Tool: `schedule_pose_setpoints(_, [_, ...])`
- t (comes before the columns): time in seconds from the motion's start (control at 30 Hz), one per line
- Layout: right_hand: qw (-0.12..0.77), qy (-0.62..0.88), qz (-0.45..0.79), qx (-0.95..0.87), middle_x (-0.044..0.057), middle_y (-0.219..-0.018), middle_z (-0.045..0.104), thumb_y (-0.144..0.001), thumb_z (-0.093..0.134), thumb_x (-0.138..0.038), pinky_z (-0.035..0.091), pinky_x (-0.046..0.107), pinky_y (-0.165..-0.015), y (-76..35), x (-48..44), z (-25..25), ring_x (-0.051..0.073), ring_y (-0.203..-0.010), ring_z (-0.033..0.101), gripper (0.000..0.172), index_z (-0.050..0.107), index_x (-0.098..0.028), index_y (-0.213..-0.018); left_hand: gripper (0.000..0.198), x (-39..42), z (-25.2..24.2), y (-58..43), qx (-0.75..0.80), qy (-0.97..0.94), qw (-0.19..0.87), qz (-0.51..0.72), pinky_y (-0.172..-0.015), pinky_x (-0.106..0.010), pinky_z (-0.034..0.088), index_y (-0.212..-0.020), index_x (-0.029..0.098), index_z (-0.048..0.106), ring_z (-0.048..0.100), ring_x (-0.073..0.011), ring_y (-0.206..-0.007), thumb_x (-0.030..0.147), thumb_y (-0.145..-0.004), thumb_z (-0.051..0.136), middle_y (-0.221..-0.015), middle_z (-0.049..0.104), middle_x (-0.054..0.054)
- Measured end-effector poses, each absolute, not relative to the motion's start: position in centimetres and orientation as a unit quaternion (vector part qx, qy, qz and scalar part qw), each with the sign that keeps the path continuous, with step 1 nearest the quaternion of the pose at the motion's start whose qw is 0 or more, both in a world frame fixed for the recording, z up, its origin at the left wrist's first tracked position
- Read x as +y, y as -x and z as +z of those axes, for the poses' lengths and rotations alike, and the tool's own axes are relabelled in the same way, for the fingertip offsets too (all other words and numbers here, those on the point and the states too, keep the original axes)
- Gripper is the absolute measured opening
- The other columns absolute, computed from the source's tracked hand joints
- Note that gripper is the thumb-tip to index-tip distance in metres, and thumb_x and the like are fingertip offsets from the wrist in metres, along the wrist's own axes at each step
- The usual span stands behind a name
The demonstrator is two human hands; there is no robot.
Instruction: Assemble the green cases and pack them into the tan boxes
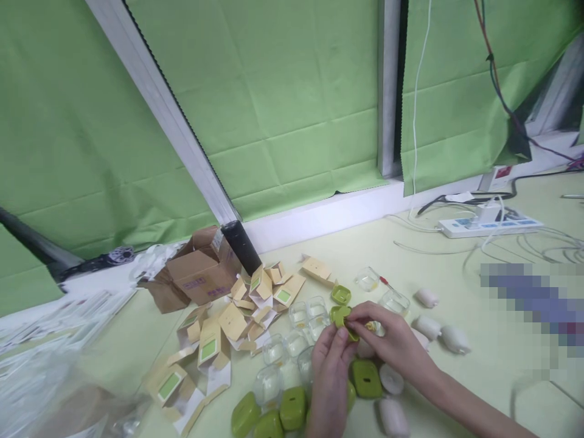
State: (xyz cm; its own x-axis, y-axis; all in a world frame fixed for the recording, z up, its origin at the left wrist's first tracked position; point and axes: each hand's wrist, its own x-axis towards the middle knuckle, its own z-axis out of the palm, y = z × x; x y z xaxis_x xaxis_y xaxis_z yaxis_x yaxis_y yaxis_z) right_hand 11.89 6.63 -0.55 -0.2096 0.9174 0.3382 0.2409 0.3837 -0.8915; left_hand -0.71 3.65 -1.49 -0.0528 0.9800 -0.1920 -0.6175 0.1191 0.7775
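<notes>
My left hand is closed around a small green plastic lid, held up over the table. The fingertips of my right hand are pinched together at the lid's near side; whether a smaller part sits between them is hidden. Just beyond my hands lies another green lid, hollow side up. A green cover with a slot rests below my right hand. Several more green covers lie left of my left wrist. Clear plastic cups stand in a group to the left of my hands.
Opened small cardboard boxes are heaped at left, before a brown carton and a black cylinder. Several whitish rounded pieces lie at right. A red-tipped tool lies near clear cups. A power strip with cables is behind.
</notes>
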Motion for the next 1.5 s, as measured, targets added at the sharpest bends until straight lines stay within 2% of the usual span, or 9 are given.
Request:
schedule_pose_setpoints(0.23, [0.455,0.393,0.292,-0.744,0.003,-0.077,0.065,-0.084,0.050,-0.021,0.050,0.032,-0.067,-12.0,6.5,-0.1,0.019,-0.074,0.060,0.012,0.061,-0.023,-0.078,0.028,3.8,-1.2,0.6,0.407,-0.275,0.616,0.616,-0.079,-0.026,0.049,-0.084,0.015,0.070,0.064,-0.0175,-0.086,0.033,-0.065,0.077,-0.090,0.072,-0.007])
schedule_pose_setpoints(0.47, [0.446,0.399,0.357,-0.718,0.002,-0.075,0.064,-0.080,0.051,-0.017,0.048,0.031,-0.069,-11.9,6.4,0.3,0.018,-0.074,0.059,0.012,0.060,-0.021,-0.073,0.033,4.3,-1.6,1.4,0.424,-0.344,0.573,0.612,-0.071,-0.026,0.050,-0.075,0.015,0.067,0.065,-0.0176,-0.076,0.034,-0.054,0.083,-0.077,0.072,-0.006])
schedule_pose_setpoints(0.63, [0.442,0.399,0.383,-0.706,0.002,-0.078,0.065,-0.080,0.054,-0.018,0.051,0.028,-0.070,-12.4,7.1,1.1,0.016,-0.074,0.061,0.011,0.064,-0.020,-0.076,0.031,4.4,-1.2,2.3,0.440,-0.365,0.577,0.583,-0.072,-0.030,0.051,-0.079,0.014,0.067,0.065,-0.0186,-0.075,0.041,-0.065,0.075,-0.083,0.071,-0.008])
schedule_pose_setpoints(0.8, [0.440,0.375,0.397,-0.713,0.004,-0.094,0.064,-0.082,0.054,-0.024,0.052,0.029,-0.076,-13.3,7.1,2.2,0.017,-0.083,0.062,0.014,0.068,-0.021,-0.087,0.033,5.3,-1.2,3.2,0.462,-0.398,0.564,0.556,-0.060,-0.026,0.049,-0.064,0.015,0.061,0.060,-0.0154,-0.059,0.036,-0.051,0.082,-0.060,0.064,-0.001])
schedule_pose_setpoints(0.9, [0.402,0.388,0.392,-0.730,0.007,-0.117,0.055,-0.073,0.068,-0.036,0.048,0.035,-0.085,-13.8,6.8,2.7,0.021,-0.097,0.058,0.047,0.057,-0.025,-0.118,0.028,5.4,-1.0,3.3,0.459,-0.423,0.559,0.546,-0.059,-0.023,0.046,-0.062,0.016,0.059,0.057,-0.0141,-0.060,0.028,-0.050,0.081,-0.058,0.060,0.001])
schedule_pose_setpoints(0.97, [0.341,0.380,0.402,-0.760,0.006,-0.116,0.057,-0.066,0.074,-0.041,0.048,0.034,-0.084,-14.1,6.7,2.9,0.022,-0.096,0.057,0.064,0.052,-0.026,-0.125,0.024,5.4,-1.0,3.3,0.458,-0.446,0.556,0.531,-0.061,-0.024,0.047,-0.062,0.017,0.059,0.058,-0.0158,-0.063,0.025,-0.052,0.079,-0.060,0.059,0.001])
schedule_pose_setpoints(1.1, [0.298,0.382,0.394,-0.781,0.003,-0.099,0.063,-0.065,0.075,-0.041,0.049,0.028,-0.073,-14.4,6.8,3.3,0.019,-0.084,0.060,0.053,0.061,-0.025,-0.113,0.015,5.4,-2.0,3.2,0.453,-0.488,0.473,0.577,-0.059,-0.024,0.044,-0.060,0.019,0.056,0.053,-0.0162,-0.065,0.024,-0.059,0.070,-0.067,0.052,0.001])
schedule_pose_setpoints(1.3, [0.315,0.377,0.354,-0.796,0.001,-0.098,0.062,-0.062,0.073,-0.025,0.050,0.028,-0.072,-15.4,7.4,2.7,0.019,-0.085,0.060,0.046,0.060,-0.025,-0.107,0.014,5.8,-3.4,3.0,0.464,-0.530,0.376,0.602,-0.057,-0.023,0.041,-0.058,0.020,0.056,0.050,-0.0172,-0.067,0.026,-0.062,0.068,-0.069,0.049,-0.001])
schedule_pose_setpoints(1.5, [0.353,0.606,0.163,-0.694,0.008,-0.110,0.058,-0.079,0.056,-0.032,0.048,0.038,-0.080,-22.3,12.7,0.2,0.025,-0.094,0.059,0.031,0.053,-0.024,-0.108,0.033,5.6,-2.7,2.6,0.531,-0.407,0.381,0.638,-0.059,-0.025,0.041,-0.080,0.021,0.061,0.055,-0.0191,-0.070,0.046,-0.062,0.073,-0.075,0.061,-0.004])
